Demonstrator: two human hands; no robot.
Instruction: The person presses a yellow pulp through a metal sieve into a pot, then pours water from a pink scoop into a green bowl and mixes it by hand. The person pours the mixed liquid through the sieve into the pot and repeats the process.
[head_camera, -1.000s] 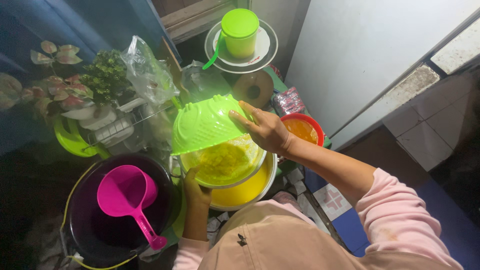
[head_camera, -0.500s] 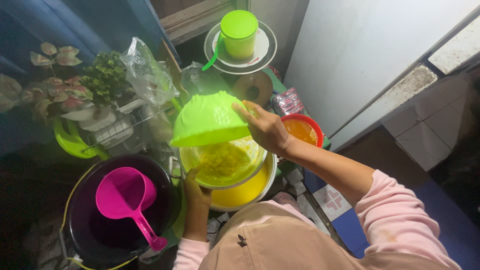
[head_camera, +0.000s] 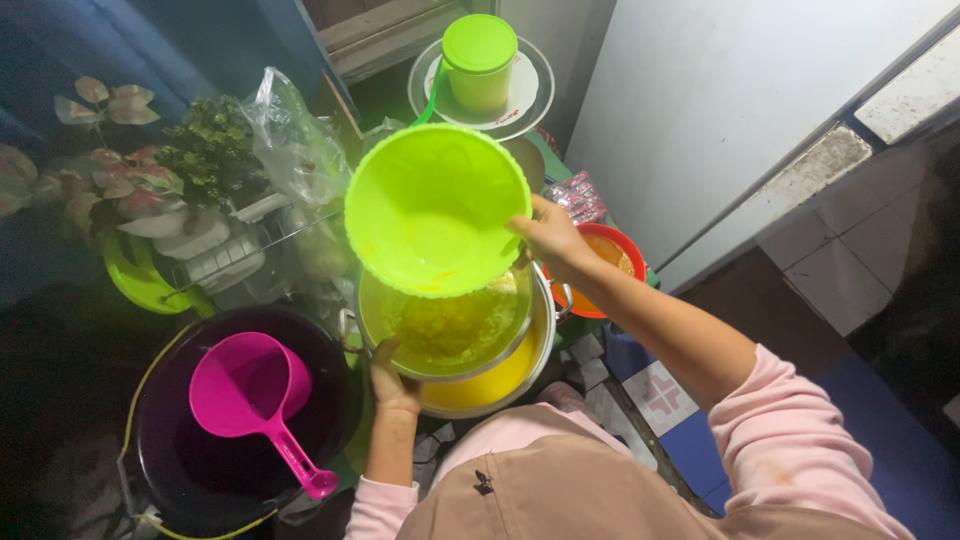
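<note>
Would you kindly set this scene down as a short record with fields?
Right hand: grips the rim of the lime-green bowl, tilted, its inside facing the camera.
Left hand: holds the near edge of the strainer with yellow pulp.
Under the strainer: metal pot of yellow liquid.
Left of the pot: dark bucket with a pink scoop in it.
Behind: green lidded cup on a plate.

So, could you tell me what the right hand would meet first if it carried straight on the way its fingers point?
Probably only the green bowl the right hand already grips; beyond it the clear plastic bag, though depth is unclear.
</note>
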